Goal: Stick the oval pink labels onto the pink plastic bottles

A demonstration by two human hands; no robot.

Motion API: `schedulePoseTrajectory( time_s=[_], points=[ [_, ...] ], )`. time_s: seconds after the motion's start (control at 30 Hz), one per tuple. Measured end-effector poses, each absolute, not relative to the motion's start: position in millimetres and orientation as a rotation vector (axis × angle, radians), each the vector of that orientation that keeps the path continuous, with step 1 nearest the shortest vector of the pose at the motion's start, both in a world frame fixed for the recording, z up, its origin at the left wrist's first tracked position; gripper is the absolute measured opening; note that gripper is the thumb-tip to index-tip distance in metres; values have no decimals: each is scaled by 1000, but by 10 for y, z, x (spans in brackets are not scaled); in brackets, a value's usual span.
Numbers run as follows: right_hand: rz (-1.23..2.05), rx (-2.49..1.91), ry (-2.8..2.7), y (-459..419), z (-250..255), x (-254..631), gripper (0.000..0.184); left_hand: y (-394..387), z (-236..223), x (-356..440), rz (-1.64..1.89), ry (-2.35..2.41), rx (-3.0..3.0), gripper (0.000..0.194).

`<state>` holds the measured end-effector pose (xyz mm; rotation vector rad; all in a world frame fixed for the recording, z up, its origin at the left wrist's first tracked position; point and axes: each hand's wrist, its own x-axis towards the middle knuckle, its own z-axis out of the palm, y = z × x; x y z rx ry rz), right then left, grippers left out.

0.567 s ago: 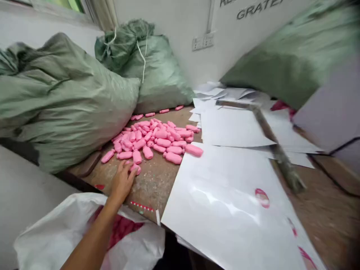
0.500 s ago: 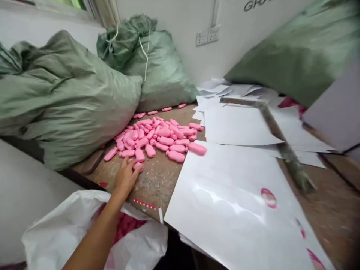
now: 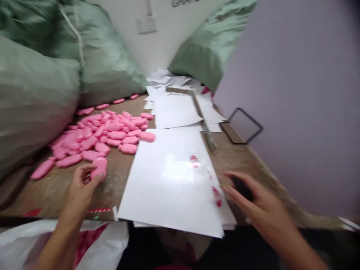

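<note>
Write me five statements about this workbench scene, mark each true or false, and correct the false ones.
1. The left hand holds a pink bottle-shaped piece. True.
2. The right hand is empty. False: its grip is around a dark object, too blurred to name.
3. A pink piece at the edge of the pile lies partly over the white sheet. True.
4. The white bag is to the right of the white sheet. False: it is at the near left, below the table edge.
5. A socket plate is on the wall behind the table. True.
</note>
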<state>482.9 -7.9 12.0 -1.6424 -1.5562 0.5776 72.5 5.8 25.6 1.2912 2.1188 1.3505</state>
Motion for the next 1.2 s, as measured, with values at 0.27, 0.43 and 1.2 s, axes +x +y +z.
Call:
schedulePoseTrajectory(
  time_s=[0.27, 0.43, 1.2],
  points=[
    [618, -1721, -1703, 435, 208, 4657, 33, 305, 575, 2088, 834, 1423, 1399, 41],
    [523, -1777, -1801, 743, 152, 4614, 22, 710, 534, 2559, 405, 1312, 2125, 26],
    [364, -1834, -2018, 899, 144, 4576, 15, 993, 205, 2746, 379, 1018, 2270, 28]
  ],
)
